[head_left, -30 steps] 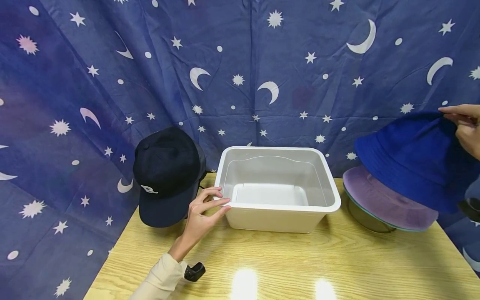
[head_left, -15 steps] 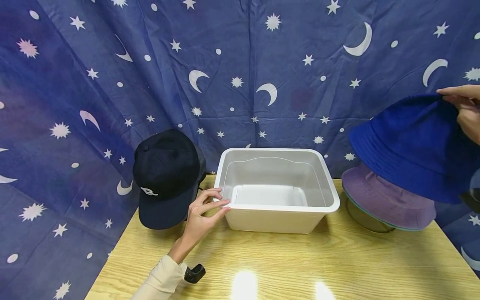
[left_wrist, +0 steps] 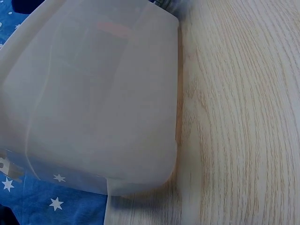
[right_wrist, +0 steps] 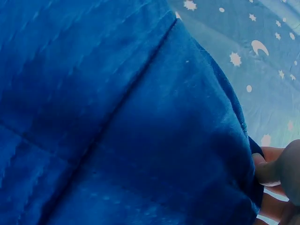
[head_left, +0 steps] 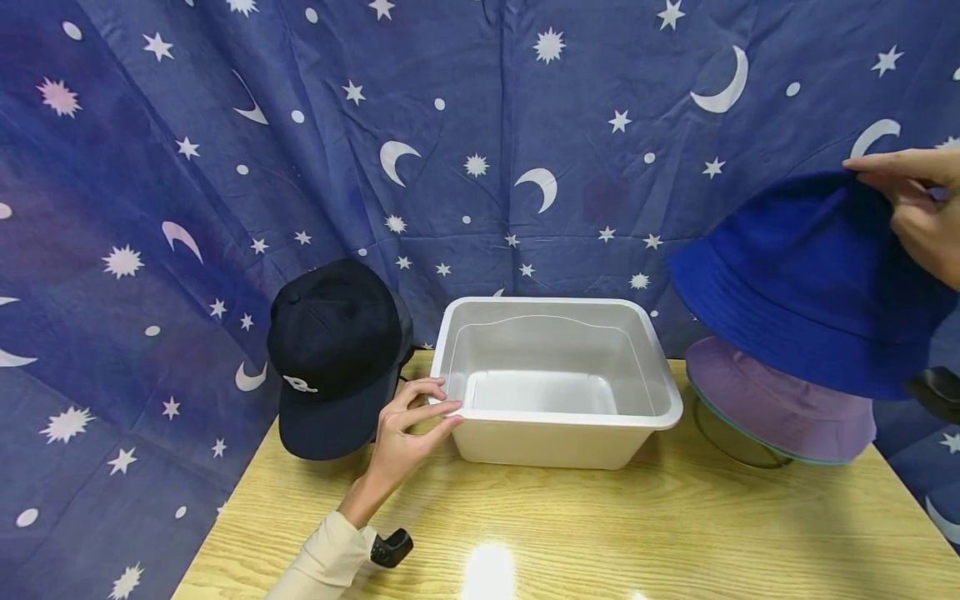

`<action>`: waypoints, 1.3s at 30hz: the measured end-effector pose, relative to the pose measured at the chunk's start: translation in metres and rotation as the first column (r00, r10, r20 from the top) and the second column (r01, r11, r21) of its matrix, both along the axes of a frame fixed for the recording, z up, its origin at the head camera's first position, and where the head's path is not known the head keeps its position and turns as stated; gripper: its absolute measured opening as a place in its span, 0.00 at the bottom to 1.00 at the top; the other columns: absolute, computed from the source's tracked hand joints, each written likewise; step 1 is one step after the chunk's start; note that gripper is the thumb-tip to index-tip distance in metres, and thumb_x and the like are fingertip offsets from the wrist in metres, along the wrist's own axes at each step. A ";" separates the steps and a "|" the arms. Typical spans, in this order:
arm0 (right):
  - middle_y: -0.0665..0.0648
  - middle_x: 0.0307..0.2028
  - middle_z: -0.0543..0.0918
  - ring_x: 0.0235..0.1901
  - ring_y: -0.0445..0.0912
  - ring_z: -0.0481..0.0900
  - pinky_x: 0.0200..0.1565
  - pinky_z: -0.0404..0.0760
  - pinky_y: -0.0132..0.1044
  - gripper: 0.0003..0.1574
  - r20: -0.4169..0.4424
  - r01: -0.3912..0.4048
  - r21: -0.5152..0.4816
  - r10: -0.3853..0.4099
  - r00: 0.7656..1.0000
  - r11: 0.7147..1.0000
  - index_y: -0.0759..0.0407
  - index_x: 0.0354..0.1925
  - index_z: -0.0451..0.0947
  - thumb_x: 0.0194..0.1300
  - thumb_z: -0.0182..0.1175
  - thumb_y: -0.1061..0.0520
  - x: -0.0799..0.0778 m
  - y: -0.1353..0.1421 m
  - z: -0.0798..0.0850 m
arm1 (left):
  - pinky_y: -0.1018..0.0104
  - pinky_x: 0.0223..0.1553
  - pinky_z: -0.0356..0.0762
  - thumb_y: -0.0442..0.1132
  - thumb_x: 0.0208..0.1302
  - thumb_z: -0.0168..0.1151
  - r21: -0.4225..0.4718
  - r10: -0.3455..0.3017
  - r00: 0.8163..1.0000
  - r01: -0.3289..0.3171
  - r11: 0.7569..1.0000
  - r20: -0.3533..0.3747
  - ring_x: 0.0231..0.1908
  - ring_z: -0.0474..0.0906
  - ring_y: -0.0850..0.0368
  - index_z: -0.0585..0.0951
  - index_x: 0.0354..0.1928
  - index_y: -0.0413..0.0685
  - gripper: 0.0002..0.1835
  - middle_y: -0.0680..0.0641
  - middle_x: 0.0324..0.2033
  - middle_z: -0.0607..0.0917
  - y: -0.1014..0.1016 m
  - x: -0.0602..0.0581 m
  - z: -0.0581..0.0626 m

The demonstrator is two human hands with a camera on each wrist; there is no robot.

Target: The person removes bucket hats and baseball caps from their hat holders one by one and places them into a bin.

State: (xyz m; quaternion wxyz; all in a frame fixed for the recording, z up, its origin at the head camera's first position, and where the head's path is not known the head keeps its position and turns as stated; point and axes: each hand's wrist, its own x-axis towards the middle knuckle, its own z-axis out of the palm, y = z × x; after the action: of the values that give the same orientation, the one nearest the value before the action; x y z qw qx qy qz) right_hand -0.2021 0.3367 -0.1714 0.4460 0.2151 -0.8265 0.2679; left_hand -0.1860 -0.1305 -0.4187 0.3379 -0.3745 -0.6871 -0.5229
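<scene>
At the right of the head view my right hand (head_left: 922,200) pinches the top of the crown of a blue bucket hat (head_left: 795,275). Its brim slants down to the left, overlapping a purple bucket hat (head_left: 772,400) below. In the right wrist view the blue hat's stitched cloth (right_wrist: 117,117) fills most of the frame, with thumb and fingers gripping its edge. My left hand (head_left: 405,433) holds the front left corner of a white plastic bin (head_left: 555,437) by the rim. The left wrist view shows the bin's side (left_wrist: 103,103) close up, and no hand.
A black baseball cap (head_left: 330,333) with a white emblem sits raised at the left, beside the bin. The purple hat rests on a round-based stand (head_left: 742,446). All stand on a wooden table (head_left: 585,533) before a blue curtain (head_left: 465,100) with moons and stars.
My right hand has lifted the blue bucket hat and moved it leftward, showing more of the purple hat's crown. The left hand, bin and black cap have stayed in place.
</scene>
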 end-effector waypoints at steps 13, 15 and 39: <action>0.19 0.35 0.71 0.26 0.18 0.60 0.35 0.59 0.12 0.13 -0.049 0.141 0.130 -0.136 0.990 0.981 0.65 0.44 0.84 0.66 0.54 0.65 0.010 -0.042 0.012 | 0.63 0.47 0.76 0.17 0.34 0.73 -0.003 0.000 1.000 0.000 1.000 -0.016 0.43 0.75 0.32 0.86 0.31 0.32 0.16 0.40 0.33 0.79 0.001 0.000 0.000; 0.15 0.30 0.65 0.21 0.21 0.58 0.27 0.57 0.16 0.12 -0.094 0.144 0.166 -0.130 0.987 0.976 0.64 0.40 0.85 0.64 0.55 0.65 0.012 -0.049 0.015 | 0.63 0.47 0.75 0.17 0.34 0.73 -0.001 -0.002 1.000 0.002 1.000 -0.010 0.44 0.75 0.32 0.86 0.31 0.32 0.16 0.40 0.33 0.79 0.002 0.000 0.000; 0.43 0.21 0.80 0.14 0.28 0.57 0.22 0.53 0.22 0.08 -0.168 -0.036 0.229 0.076 0.983 0.973 0.60 0.32 0.88 0.56 0.64 0.68 -0.002 -0.099 0.001 | 0.62 0.46 0.76 0.16 0.33 0.73 0.018 -0.006 1.000 0.006 1.000 -0.023 0.44 0.75 0.33 0.85 0.29 0.30 0.15 0.37 0.32 0.78 0.001 -0.001 -0.002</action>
State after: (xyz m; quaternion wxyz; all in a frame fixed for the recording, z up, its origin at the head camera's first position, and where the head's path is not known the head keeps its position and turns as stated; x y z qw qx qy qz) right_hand -0.2039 0.2377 -0.1706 0.4822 0.3103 -0.8025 0.1648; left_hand -0.1872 -0.1297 -0.4203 0.3476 -0.3795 -0.6775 -0.5255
